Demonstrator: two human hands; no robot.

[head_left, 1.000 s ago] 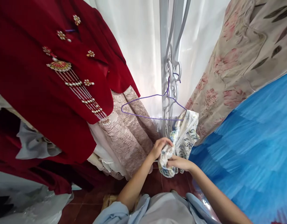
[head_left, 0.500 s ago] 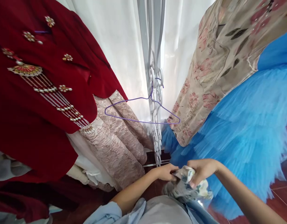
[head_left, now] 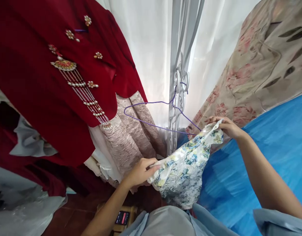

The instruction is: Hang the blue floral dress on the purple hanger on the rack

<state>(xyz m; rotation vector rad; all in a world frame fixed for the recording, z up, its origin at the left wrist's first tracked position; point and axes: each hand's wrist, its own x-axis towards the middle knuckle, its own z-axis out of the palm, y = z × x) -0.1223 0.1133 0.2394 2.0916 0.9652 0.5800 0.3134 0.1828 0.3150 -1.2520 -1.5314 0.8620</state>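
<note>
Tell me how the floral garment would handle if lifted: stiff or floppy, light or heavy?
The floral garment is probably floppy: it hangs loose below the edge held by the left hand and right hand. It is likely light, as the cloth looks thin. It may snag, since one end of the purple hanger disappears at its upper edge.

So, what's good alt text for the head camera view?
A person's left hand and right hand hold a floral garment between them, hiding one end of a purple hanger. A red jacket hangs left; blue fabric, right.

pale blue shirt [head_left: 276,223], grey top [head_left: 169,223]
</note>
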